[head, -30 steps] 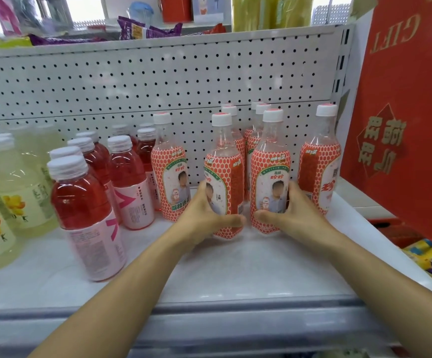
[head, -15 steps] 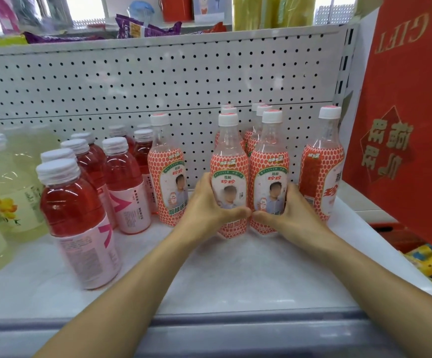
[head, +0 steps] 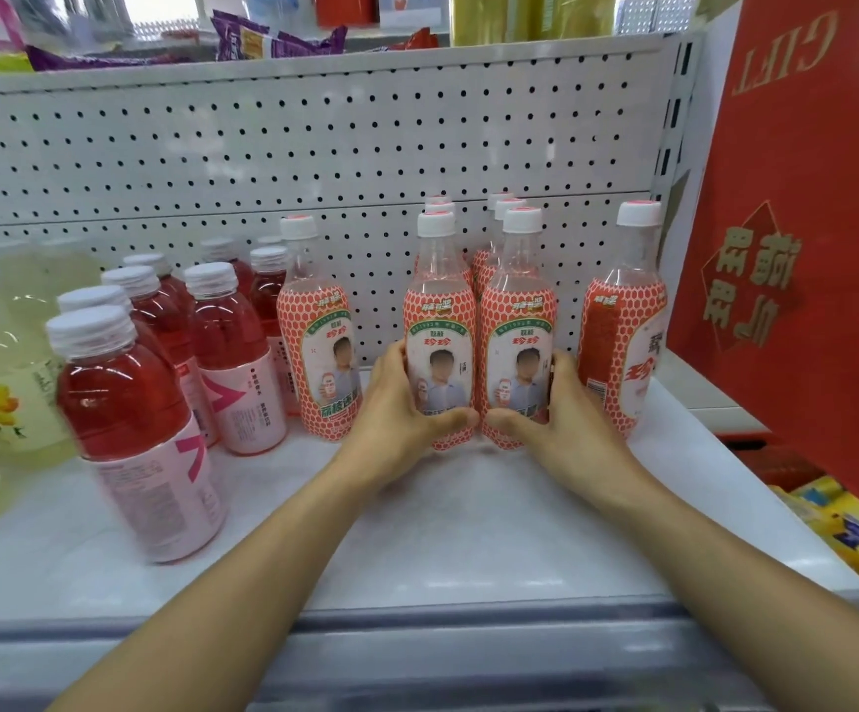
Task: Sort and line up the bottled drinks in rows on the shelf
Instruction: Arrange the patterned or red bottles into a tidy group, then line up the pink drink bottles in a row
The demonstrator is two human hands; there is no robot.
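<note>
Centrally on the white shelf (head: 468, 531): two lychee-patterned bottles standing upright and touching side by side, the left bottle (head: 440, 346) gripped low on its label by the left hand (head: 401, 418), the right bottle (head: 518, 346) gripped likewise by the right hand (head: 561, 418), thumbs nearly meeting at the front. Behind these hands, more bottles of the same kind in two files toward the pegboard (head: 314, 146); one matching bottle (head: 320, 346) just left of the left hand, another (head: 622, 331) just right of the right hand. Further left of the left hand: red drink bottles (head: 134, 434) in rows, then pale yellow bottles (head: 1, 362).
</note>
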